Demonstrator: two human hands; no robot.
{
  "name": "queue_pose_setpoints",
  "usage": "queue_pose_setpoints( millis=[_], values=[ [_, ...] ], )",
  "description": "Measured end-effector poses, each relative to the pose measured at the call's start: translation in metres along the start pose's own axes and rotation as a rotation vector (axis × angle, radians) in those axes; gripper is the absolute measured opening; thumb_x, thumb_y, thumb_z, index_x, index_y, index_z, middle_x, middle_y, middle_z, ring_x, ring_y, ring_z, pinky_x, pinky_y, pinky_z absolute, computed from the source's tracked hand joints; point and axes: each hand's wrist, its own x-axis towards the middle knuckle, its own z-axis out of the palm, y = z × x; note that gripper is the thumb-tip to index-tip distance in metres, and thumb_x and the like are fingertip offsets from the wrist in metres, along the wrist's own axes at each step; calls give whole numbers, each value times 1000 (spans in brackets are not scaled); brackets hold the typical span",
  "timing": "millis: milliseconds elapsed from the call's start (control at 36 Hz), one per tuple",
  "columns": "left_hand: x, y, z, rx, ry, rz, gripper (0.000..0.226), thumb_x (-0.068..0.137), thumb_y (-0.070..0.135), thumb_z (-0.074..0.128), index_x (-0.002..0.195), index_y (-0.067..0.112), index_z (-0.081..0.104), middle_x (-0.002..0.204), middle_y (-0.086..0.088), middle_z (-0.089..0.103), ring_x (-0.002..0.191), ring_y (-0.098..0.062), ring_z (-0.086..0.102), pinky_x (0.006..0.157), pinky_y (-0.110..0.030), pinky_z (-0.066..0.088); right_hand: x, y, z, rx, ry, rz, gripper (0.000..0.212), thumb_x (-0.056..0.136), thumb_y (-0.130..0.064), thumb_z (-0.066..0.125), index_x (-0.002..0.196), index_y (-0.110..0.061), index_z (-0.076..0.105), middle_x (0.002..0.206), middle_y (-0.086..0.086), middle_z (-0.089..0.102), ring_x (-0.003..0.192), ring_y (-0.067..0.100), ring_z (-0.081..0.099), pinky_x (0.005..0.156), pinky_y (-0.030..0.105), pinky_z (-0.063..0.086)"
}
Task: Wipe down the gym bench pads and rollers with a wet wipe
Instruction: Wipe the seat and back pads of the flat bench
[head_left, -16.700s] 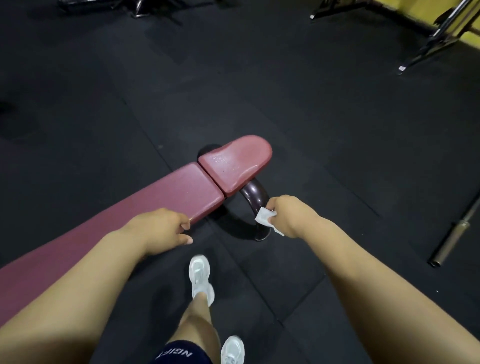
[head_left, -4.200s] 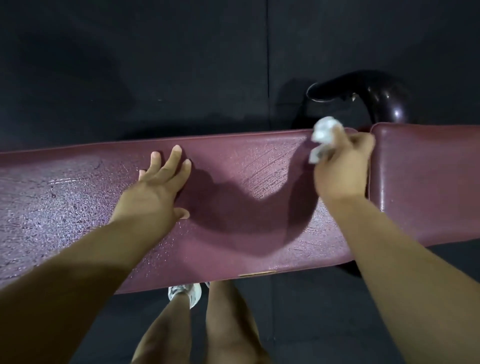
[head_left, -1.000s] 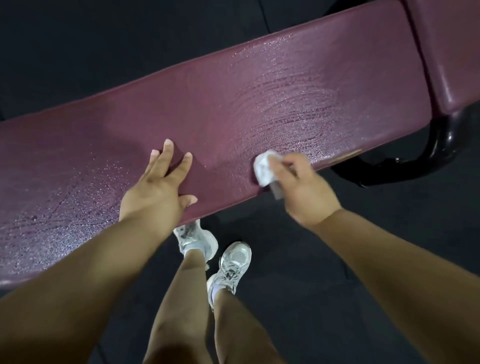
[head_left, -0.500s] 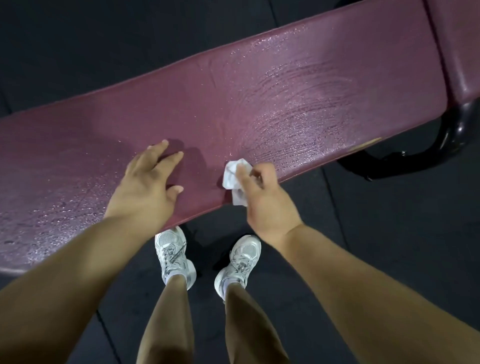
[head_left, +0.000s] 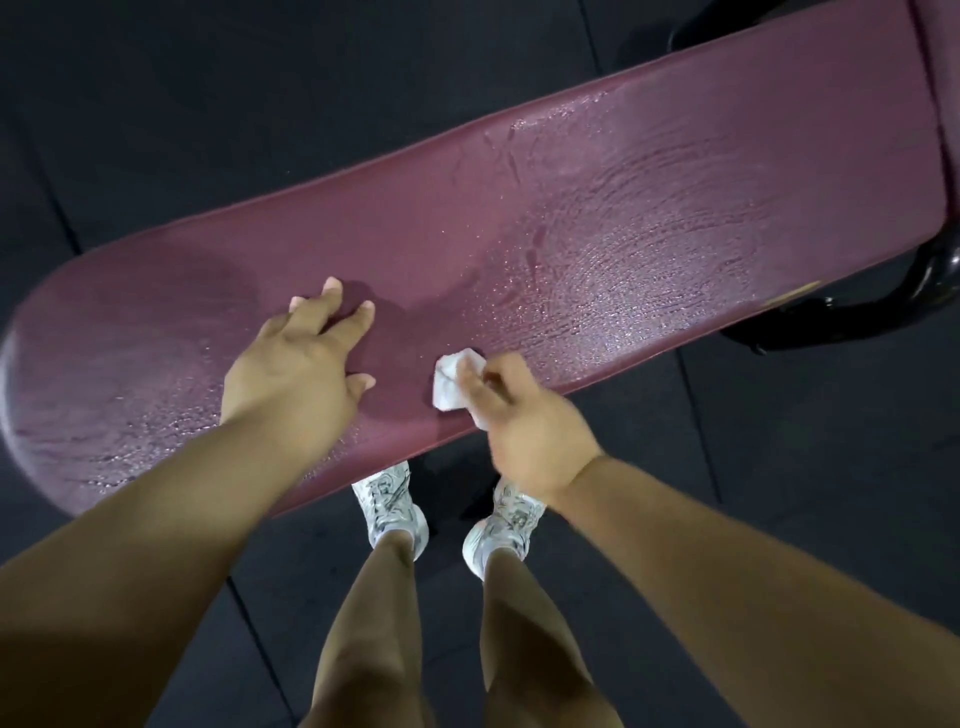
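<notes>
We look down on a long dark-red pad that runs slantwise across the view, its rounded end at the far left. Fine droplets lie on that end, mostly towards the near edge. Around it we see dark floor made of mats with seams between them.

Next comes the left grip, a bare hand lying palm down on the pad. Its fingers are spread and nearly straight, the tips touch the surface, the thumb points to the right, and it has hold of nothing.

Just to the right of that thumb, at the near edge of the pad, sits the wipe, a small crumpled white wad. The right grip has its fingers curled round the wipe and presses it against the pad, with the wrist hanging over the edge. The two hands are near each other but do not touch.

Below them, on the floor beside the pad, we see two white shoes and bare legs.

Further right, the pad shines with a wet film of curved streaks and small beads. At the far right edge a second pad of the same colour adjoins the first with a narrow seam between them. Under that end a curved black tube of the frame shows against the floor.
</notes>
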Motion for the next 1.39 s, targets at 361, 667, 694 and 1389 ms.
queue_pose_setpoints(
  millis=[361,667,694,1389],
  values=[
    [39,-35,-25,28,-32,-13,81,87,44,58,149,36,8,156,7,-17,143,-26,-14,116,-45,14,63,-20,-14,-1,308,272,48,85,-2,45,131,-16,45,119,0,33,87,24,54,82,35,46],
    [43,-43,-28,50,-116,8,77,90,52,46,145,45,-7,151,15,-28,142,-20,-21,113,-40,20,104,24,-69,39,326,356,24,97,-27,46,120,-22,43,82,-6,50,71,19,55,66,15,35],
    [43,-43,-28,50,-118,11,77,90,53,45,145,46,-9,151,15,-29,142,-20,-22,113,-39,20,113,28,-80,38,429,441,27,97,-20,44,125,-16,43,96,-6,49,76,20,54,67,11,32],
    [47,-41,-37,37,-196,-25,78,88,57,45,142,50,-11,148,20,-32,140,-17,-26,109,-38,30,183,-20,-83,-50,523,276,26,92,-10,45,111,-15,62,118,-19,46,68,7,50,74,14,37]
  ],
)
